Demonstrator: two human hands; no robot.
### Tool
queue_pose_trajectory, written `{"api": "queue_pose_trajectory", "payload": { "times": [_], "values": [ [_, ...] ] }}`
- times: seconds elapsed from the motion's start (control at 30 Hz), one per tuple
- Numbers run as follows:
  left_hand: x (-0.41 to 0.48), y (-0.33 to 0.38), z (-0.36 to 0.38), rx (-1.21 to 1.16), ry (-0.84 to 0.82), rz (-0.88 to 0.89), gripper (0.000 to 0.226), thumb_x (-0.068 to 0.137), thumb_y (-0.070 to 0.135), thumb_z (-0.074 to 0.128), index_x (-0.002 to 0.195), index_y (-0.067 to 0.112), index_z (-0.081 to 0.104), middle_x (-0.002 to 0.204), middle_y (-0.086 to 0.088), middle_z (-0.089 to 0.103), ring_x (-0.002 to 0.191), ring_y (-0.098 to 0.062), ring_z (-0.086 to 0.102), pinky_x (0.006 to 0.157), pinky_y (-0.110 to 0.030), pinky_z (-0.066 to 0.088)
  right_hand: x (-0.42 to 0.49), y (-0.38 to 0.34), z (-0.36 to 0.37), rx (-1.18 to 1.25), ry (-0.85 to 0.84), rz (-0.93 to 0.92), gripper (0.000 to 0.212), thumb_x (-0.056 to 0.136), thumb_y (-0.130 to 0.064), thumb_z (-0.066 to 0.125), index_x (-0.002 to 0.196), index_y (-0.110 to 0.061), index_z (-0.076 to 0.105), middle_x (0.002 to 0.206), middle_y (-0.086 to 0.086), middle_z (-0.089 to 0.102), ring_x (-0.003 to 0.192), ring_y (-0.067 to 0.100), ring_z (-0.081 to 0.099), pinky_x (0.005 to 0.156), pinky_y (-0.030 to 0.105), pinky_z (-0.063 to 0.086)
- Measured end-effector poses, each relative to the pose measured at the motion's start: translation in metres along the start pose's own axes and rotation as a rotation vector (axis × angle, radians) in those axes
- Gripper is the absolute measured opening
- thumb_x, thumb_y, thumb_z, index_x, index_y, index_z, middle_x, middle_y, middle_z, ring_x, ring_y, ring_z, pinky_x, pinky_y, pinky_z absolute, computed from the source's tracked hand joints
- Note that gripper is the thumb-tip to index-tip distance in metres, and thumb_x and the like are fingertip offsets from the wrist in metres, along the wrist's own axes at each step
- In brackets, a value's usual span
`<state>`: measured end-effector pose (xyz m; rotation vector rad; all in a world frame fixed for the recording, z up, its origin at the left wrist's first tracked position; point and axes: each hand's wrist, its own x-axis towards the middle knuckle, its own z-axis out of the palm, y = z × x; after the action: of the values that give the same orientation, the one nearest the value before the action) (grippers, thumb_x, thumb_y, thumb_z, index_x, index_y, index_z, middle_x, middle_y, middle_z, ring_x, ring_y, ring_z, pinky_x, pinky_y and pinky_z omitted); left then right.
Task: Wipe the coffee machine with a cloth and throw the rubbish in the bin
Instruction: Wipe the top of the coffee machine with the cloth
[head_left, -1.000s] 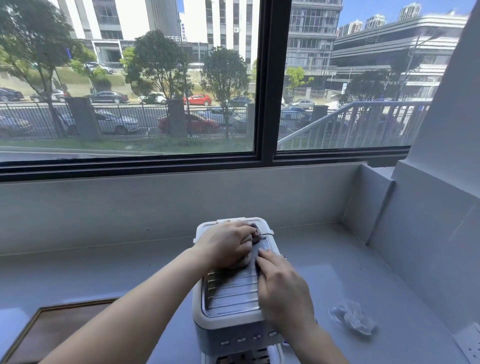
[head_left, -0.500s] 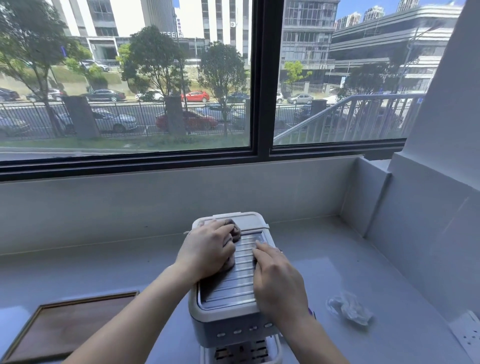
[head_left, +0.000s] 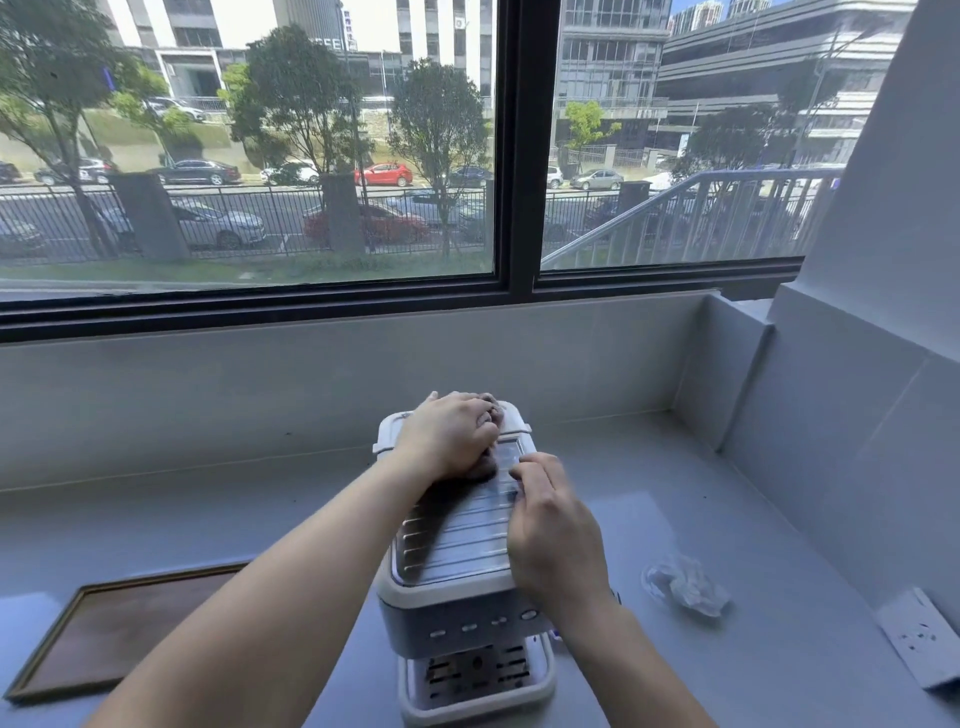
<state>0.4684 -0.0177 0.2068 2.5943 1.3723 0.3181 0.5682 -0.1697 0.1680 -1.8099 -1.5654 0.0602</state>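
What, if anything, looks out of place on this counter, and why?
A crumpled clear wrapper lies loose on the counter, right of the coffee machine: it is rubbish, not yet binned. The left hand grips the cloth on the machine's top; nothing looks spilled or damaged.

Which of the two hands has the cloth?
The left hand, gripping the dark brownish cloth atop the white coffee machine; the right hand only rests on its ribbed top, holding nothing.

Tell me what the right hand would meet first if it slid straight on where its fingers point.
Most likely the cloth under the left hand, just ahead of the right hand on the coffee machine top, though depth is unclear.
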Motion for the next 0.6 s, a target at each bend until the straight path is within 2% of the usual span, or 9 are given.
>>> {"api": "queue_pose_trajectory", "payload": {
  "times": [0.1,0.2,0.27,0.37,0.47,0.53,0.6],
  "values": [
    [-0.028,-0.019,0.001,0.000,0.070,-0.060,0.036,0.094,0.027,0.042,0.125,0.025,0.061,0.147,0.002,0.051,0.140,-0.025,0.039,0.121,-0.044,0.018,0.000,0.002,0.003,-0.010,0.012,-0.019,0.016,0.096,-0.023,0.049,0.104,-0.019,0.062,0.134,-0.009,0.053,0.106,0.021,0.059,0.073,0.037,0.052],
    [-0.067,-0.022,0.000,-0.042,0.145,-0.039,0.045,0.089,0.033,0.037,0.125,0.024,0.062,0.146,0.005,0.052,0.138,-0.025,0.039,0.118,-0.039,0.024,0.000,0.004,0.005,-0.027,-0.019,-0.054,0.021,0.095,-0.037,0.051,0.101,-0.022,0.065,0.136,-0.012,0.054,0.120,0.013,0.053,0.083,0.032,0.051],
    [-0.093,-0.019,0.001,-0.070,0.168,-0.031,0.050,0.084,0.036,0.035,0.124,0.023,0.063,0.145,0.007,0.053,0.136,-0.022,0.040,0.116,-0.037,0.024,0.001,0.004,0.004,-0.061,-0.028,-0.087,0.023,0.093,-0.040,0.051,0.098,-0.023,0.065,0.130,-0.011,0.059,0.119,0.012,0.053,0.085,0.031,0.050],
    [-0.130,-0.009,0.003,-0.087,0.220,0.008,0.049,0.084,0.036,0.040,0.123,0.023,0.066,0.138,0.005,0.060,0.131,-0.022,0.048,0.114,-0.029,0.024,0.000,0.001,0.002,-0.123,-0.027,-0.145,0.023,0.092,-0.038,0.049,0.096,-0.022,0.065,0.119,-0.009,0.062,0.114,0.014,0.054,0.085,0.031,0.049],
    [-0.156,0.003,0.007,-0.092,0.302,0.056,0.043,0.081,0.034,0.046,0.113,0.021,0.070,0.123,0.004,0.069,0.112,-0.015,0.052,0.097,-0.020,0.030,0.006,-0.004,0.001,-0.260,-0.073,-0.186,0.021,0.094,-0.034,0.045,0.093,-0.019,0.060,0.111,-0.004,0.061,0.107,0.020,0.055,0.080,0.032,0.046],
    [-0.164,0.007,0.009,-0.106,0.327,0.037,0.042,0.080,0.033,0.051,0.115,0.022,0.071,0.124,0.007,0.068,0.113,-0.011,0.051,0.096,-0.022,0.036,0.012,-0.009,0.004,-0.321,-0.126,-0.186,0.019,0.096,-0.029,0.043,0.096,-0.018,0.057,0.110,0.001,0.057,0.106,0.023,0.052,0.081,0.035,0.046],
    [-0.171,0.009,0.012,-0.125,0.370,0.020,0.040,0.080,0.034,0.052,0.112,0.022,0.072,0.122,0.007,0.069,0.112,-0.013,0.057,0.095,-0.027,0.044,0.015,-0.010,0.007,-0.282,-0.147,-0.143,0.017,0.098,-0.023,0.042,0.099,-0.015,0.057,0.114,0.002,0.055,0.110,0.024,0.048,0.084,0.038,0.048]
  ]
}}
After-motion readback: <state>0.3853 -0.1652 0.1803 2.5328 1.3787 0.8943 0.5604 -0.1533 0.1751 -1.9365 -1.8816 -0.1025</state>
